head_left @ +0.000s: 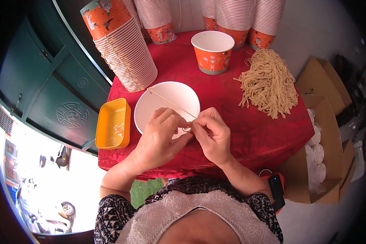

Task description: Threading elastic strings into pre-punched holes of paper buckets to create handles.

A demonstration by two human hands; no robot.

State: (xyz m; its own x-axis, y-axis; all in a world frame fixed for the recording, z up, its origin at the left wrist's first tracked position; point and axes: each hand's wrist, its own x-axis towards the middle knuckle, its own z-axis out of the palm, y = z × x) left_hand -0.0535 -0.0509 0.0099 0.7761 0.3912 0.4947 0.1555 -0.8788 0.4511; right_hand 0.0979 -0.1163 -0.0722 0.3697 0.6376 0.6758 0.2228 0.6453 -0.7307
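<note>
The fingers of the left hand (160, 134) and right hand (212, 134) pinch a string (173, 104) over the white cup's (156, 107) near right side; it runs to the far rim. Printed figures decorate an orange cup (213, 61). A yellow box (99, 125) sits by the table's (252, 138) left edge; bare red cloth (219, 91) lies right of the white cup.

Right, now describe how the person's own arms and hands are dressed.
The left hand and right hand are both ungloved, with no watch or bracelet visible at either wrist. The forearms are bare. The left sleeve and right sleeve are short, black with a white pattern.
</note>
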